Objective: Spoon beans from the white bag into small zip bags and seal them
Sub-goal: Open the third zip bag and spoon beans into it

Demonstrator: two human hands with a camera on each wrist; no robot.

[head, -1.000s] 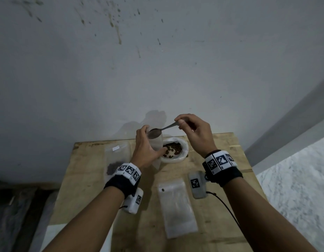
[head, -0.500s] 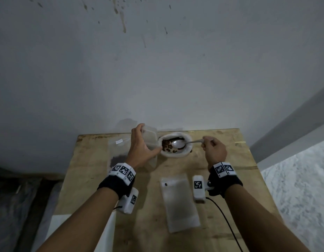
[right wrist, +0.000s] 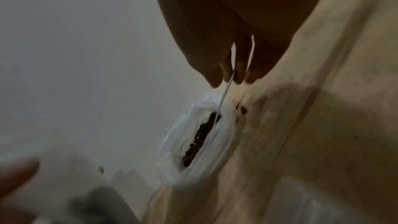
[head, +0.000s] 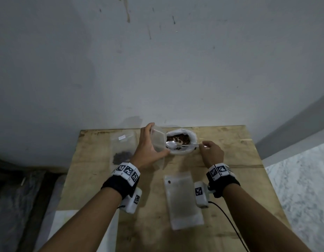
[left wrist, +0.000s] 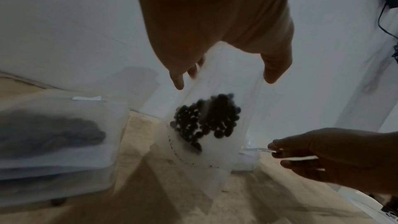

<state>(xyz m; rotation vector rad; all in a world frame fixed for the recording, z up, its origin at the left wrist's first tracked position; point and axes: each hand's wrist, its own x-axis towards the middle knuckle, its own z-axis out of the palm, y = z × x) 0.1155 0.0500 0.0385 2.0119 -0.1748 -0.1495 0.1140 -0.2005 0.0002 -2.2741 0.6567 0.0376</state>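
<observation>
— Holding what, the left hand [head: 148,151]?
— A small clear zip bag [head: 158,140], upright with its mouth open, thumb on one side and fingers curled round the other. The left wrist view shows a cluster of dark round beans [left wrist: 206,118] low inside it.
— And the right hand [head: 211,153]?
— Pinching the end of a slim silver metal spoon [head: 173,144] by its handle. The bowl lies over the rolled-down white plastic bag [head: 191,136], just above the brown beans in it [head: 179,140], and looks bare.
— Where do the bags stand?
— The white one sits at the far edge of the pale wooden table [head: 230,160], touching the held zip bag. A sealed zip bag with dark beans [head: 123,153] lies to the left; a flat unfilled zip bag [head: 183,199] lies nearer, between the forearms.
</observation>
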